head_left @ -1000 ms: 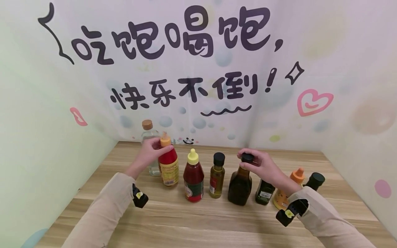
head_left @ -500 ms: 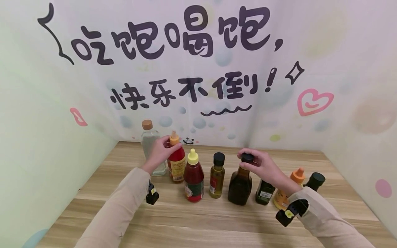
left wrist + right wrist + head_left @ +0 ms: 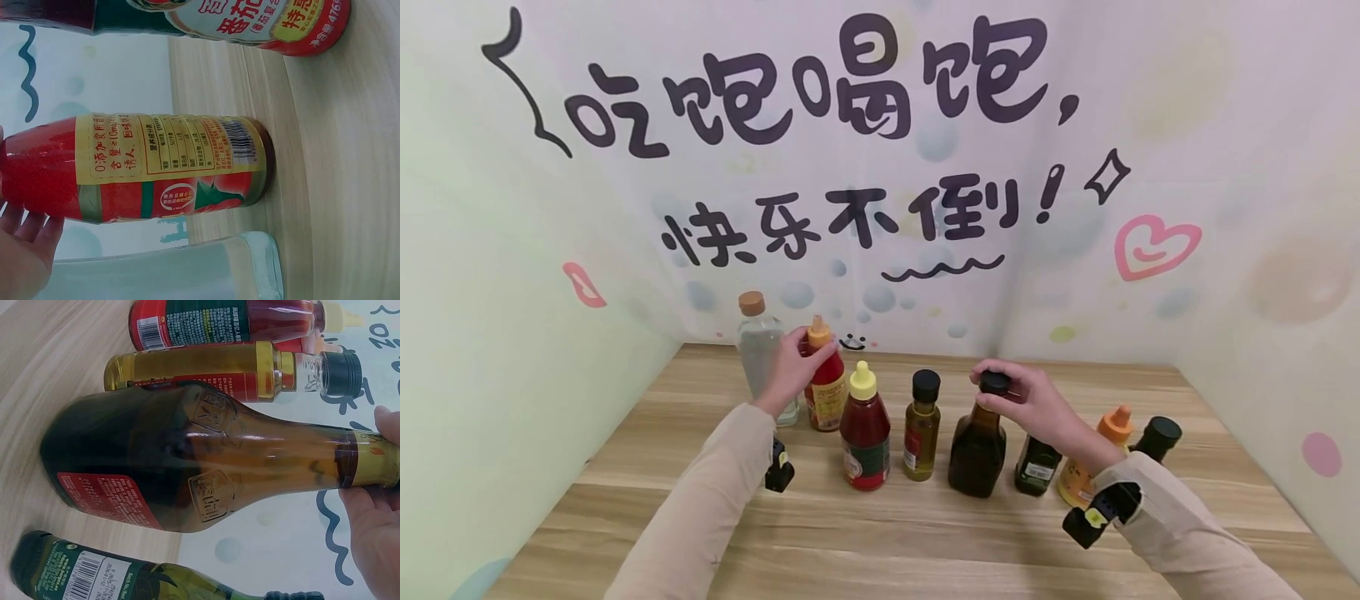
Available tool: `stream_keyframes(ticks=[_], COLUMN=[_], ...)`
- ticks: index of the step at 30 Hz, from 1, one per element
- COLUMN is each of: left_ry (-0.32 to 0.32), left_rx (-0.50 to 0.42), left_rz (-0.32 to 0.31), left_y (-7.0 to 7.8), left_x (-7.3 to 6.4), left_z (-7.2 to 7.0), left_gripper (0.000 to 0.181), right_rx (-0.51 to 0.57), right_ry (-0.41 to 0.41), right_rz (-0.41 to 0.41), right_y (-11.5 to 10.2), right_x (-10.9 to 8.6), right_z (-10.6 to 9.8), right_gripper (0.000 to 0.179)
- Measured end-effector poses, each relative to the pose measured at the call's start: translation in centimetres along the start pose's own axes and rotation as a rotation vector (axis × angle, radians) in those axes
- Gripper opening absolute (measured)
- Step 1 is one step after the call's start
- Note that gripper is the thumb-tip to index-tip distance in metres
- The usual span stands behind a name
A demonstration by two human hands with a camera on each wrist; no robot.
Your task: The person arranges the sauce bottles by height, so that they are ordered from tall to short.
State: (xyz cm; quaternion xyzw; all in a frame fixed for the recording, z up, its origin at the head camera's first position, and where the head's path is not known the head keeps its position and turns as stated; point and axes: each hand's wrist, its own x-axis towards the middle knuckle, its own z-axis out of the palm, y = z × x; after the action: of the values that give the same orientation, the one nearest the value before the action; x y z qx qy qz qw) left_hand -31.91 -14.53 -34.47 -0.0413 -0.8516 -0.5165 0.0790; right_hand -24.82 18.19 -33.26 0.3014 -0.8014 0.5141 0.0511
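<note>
The wooden table [image 3: 880, 550] fills the lower frame. Left of centre, the left hand [image 3: 786, 367] curls round the red bottle [image 3: 827, 396] near its top; right of centre, the right hand [image 3: 1037, 404] grips the brown bottle [image 3: 977, 456] by its narrow neck, likely the easier hold.

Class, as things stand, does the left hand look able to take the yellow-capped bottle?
Probably not yet: the left hand is gripping the orange-capped red bottle. Otherwise the way looks free: the yellow-capped bottle stands close by, with nothing in front of it.
</note>
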Motion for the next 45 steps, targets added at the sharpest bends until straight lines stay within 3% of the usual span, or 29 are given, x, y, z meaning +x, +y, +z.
stream_keyframes(ticks=[8, 15, 32, 45], left_ry=[0.015, 0.006, -0.007, -0.09], left_rx=[-0.021, -0.034, -0.04, -0.026], left_rz=[0.011, -0.036, 0.0, -0.034], left_y=[0.2, -0.1, -0.4, -0.3], left_x=[0.2, 0.4, 1.0, 1.3], left_z=[0.3, 0.1, 0.4, -0.2], left_gripper=[0.043, 0.047, 0.045, 0.046], right_rx=[-0.002, -0.02, -0.01, -0.014], right_ry=[0.003, 0.014, 0.021, 0.023], right_rz=[0.016, 0.015, 0.025, 0.016], right_y=[0.0, 0.0, 0.1, 0.1], right_x=[0.0, 0.0, -0.1, -0.1], right_z=[0.0, 0.1, 0.0, 0.1], right_gripper=[0.029, 0.03, 0.03, 0.03])
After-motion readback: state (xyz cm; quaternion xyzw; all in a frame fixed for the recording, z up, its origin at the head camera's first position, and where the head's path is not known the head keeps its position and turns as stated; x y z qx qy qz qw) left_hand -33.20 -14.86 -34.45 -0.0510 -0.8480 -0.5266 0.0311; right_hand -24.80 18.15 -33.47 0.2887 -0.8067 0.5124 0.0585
